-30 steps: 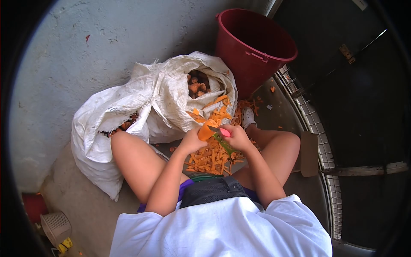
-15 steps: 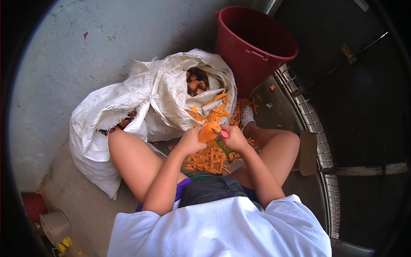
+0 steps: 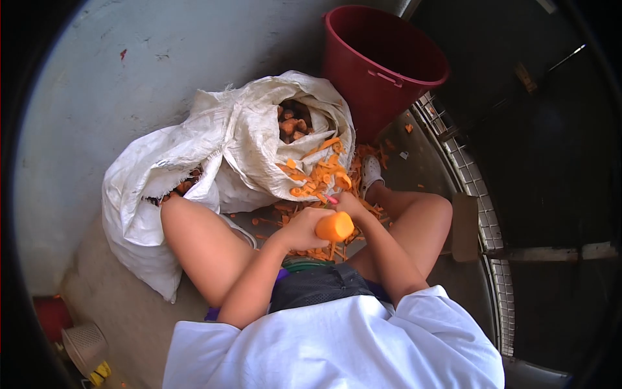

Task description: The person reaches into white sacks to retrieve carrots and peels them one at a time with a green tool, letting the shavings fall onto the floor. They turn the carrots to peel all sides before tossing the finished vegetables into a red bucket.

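Observation:
My left hand (image 3: 303,229) is wrapped round a thick peeled carrot (image 3: 335,227), its flat cut end facing up towards me. Just beyond it, my right hand (image 3: 350,205) is closed on a knife with a pink handle (image 3: 332,200); the blade can hardly be made out. The knife stands apart from the carrot's cut end. Orange carrot peelings (image 3: 322,178) lie on the front of a white woven sack (image 3: 249,139) and on the floor between my legs. Inside the sack's mouth, unpeeled carrots (image 3: 295,123) show.
Another white sack (image 3: 139,214) with carrots in its opening leans by my left knee. A tall red bucket (image 3: 366,84) stands behind the sacks. A wall is at the left, and a dark panel with metal mesh (image 3: 476,178) at the right. A perforated basket (image 3: 84,347) sits at lower left.
The carrot has come nearer to my body and swung so its cut end faces up. My right hand with the knife has moved slightly away, off the carrot.

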### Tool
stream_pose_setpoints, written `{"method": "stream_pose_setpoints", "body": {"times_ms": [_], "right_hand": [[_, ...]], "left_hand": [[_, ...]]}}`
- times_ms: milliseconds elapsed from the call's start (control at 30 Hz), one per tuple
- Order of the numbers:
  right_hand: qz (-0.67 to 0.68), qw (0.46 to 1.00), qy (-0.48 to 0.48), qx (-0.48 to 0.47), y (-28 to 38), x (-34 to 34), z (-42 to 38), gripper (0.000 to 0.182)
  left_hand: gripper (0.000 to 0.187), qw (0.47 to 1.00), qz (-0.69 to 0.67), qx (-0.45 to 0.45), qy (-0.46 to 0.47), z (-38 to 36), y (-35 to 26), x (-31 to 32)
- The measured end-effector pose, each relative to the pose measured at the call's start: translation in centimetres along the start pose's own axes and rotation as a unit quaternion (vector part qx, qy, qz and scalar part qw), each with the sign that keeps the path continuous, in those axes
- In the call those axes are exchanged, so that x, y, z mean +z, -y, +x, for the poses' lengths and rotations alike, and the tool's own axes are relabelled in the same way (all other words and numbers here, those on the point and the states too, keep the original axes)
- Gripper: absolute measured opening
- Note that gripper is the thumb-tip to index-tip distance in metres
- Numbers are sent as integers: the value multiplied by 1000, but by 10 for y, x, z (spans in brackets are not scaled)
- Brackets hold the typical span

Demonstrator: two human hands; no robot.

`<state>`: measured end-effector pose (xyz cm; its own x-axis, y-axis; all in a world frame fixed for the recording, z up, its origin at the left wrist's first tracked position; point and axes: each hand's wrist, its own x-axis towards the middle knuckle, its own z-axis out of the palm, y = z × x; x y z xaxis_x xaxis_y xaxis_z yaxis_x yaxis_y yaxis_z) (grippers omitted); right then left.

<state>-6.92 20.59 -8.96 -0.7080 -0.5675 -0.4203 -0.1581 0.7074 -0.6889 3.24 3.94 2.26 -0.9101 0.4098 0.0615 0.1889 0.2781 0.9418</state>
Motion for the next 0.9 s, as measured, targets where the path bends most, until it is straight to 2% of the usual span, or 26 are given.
{"method": "stream_pose_setpoints", "body": {"times_ms": [133,167,200,267,400,433,500,567,600,667,700,767,800,833,867,900], "right_hand": [[14,993,64,-102,-7,21,9,30],[-37,987,105,-116,-8,22,9,33],[-40,986,96,-129,-13,30,11,32],[-44,985,74,-151,-38,51,20,31],[-155,981,109,-30,-60,54,28,29],[-174,978,115,-1,-52,46,24,28],[-199,966,146,70,-32,27,9,27],[-210,948,193,144,-6,8,-3,27],[-219,945,197,139,-10,11,-2,27],[-239,941,203,130,-23,15,4,27],[-218,949,191,123,-23,13,3,28],[-175,964,170,110,-20,12,0,31],[-176,964,169,110,-21,11,0,30],[-175,964,166,110,-22,10,2,30],[-174,965,163,109,-22,9,4,29],[-173,968,150,103,-22,7,3,28]], "left_hand": [[42,998,-25,-27,-51,-4,12,-8],[43,998,-16,-18,-55,-5,11,-11],[43,998,-7,-9,-57,-6,9,-13],[43,997,-20,-48,-62,-6,15,-13],[44,990,-27,-137,-21,-5,26,-10],[43,979,59,-194,27,-5,29,-14],[42,919,224,-299,123,-7,34,-19],[38,824,321,-353,305,2,33,-20],[36,758,365,-374,389,10,32,-23],[33,738,449,-296,408,36,28,-33],[35,757,459,-276,374,55,11,-50],[31,832,500,-169,169,94,-39,-82],[29,876,482,3,4,117,-30,-98],[28,882,425,111,-172,129,-71,-106],[24,830,394,221,-327,153,-75,-119],[23,829,356,232,-364,157,-99,-127]]}}
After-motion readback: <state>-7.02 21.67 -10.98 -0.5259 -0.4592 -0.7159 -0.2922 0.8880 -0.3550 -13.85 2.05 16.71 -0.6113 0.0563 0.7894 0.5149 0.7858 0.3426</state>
